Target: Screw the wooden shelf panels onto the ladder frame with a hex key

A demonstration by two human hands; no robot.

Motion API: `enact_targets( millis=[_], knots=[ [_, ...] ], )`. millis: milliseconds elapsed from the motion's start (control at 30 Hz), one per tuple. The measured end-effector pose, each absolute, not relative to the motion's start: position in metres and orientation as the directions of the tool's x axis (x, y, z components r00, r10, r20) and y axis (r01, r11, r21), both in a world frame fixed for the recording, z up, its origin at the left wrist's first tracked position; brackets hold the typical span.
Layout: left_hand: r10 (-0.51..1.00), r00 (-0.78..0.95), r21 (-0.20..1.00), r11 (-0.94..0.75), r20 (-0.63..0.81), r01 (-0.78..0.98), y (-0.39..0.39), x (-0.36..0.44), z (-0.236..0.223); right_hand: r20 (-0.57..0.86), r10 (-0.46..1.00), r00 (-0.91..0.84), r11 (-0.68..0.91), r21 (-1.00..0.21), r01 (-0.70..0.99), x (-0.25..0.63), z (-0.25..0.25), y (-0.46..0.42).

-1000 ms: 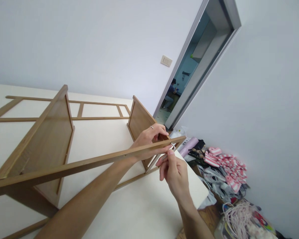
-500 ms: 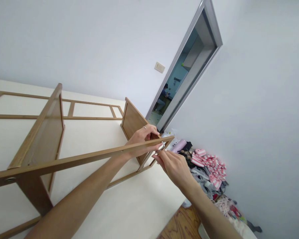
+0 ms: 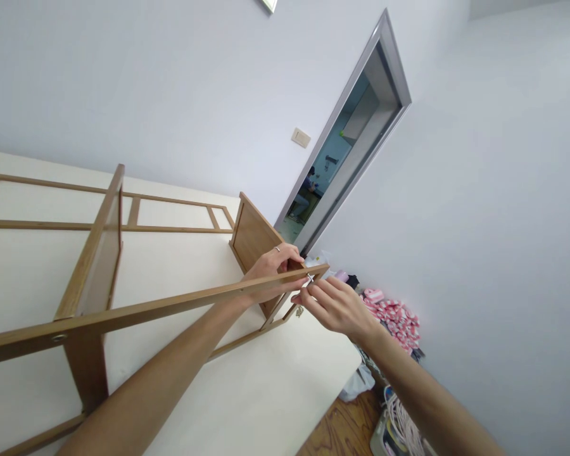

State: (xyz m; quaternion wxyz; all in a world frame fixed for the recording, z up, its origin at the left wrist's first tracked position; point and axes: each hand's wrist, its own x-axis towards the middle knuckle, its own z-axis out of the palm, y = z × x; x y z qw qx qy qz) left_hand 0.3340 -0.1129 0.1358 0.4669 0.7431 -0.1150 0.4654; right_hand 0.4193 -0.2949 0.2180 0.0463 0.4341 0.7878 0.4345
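A wooden shelf frame (image 3: 171, 304) rests on its side on a white surface, with a shelf panel (image 3: 254, 231) joined near its right end. My left hand (image 3: 272, 265) reaches behind the long rail and grips the panel's corner where it meets that rail. In my right hand (image 3: 337, 305), closed at the thumb and fingers, is a small metal hex key (image 3: 310, 278). Its end meets the rail close to the joint; my fingers partly cover the rest. A second panel (image 3: 95, 253) stands across the frame at the left.
A separate ladder-like wooden frame (image 3: 180, 227) lies flat on the white surface (image 3: 266, 392) by the wall. Small metal pieces (image 3: 299, 311) lie near the frame. Piled striped cloth (image 3: 394, 316) and a plastic bag (image 3: 357, 383) are at the right. Through the doorway, a person (image 3: 304, 193) sits.
The view has shifted slightly. My right hand has turned the hex key a little against the rail, while my left hand keeps its grip at the corner.
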Motion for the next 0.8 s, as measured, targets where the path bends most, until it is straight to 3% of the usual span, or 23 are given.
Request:
enact_targets(
  millis=[500, 800],
  knots=[
    [0.238, 0.552, 0.581, -0.544, 0.799, -0.606, -0.111, 0.332, 0.136, 0.354, 0.645, -0.677, 0.234, 0.752, 0.616, 0.435, 0.210, -0.287],
    [0.232, 0.529, 0.561, -0.538, 0.816, -0.629, -0.110, 0.331, 0.136, 0.413, 0.665, -0.622, 0.189, 0.713, 0.675, 0.435, 0.202, -0.288]
  ],
)
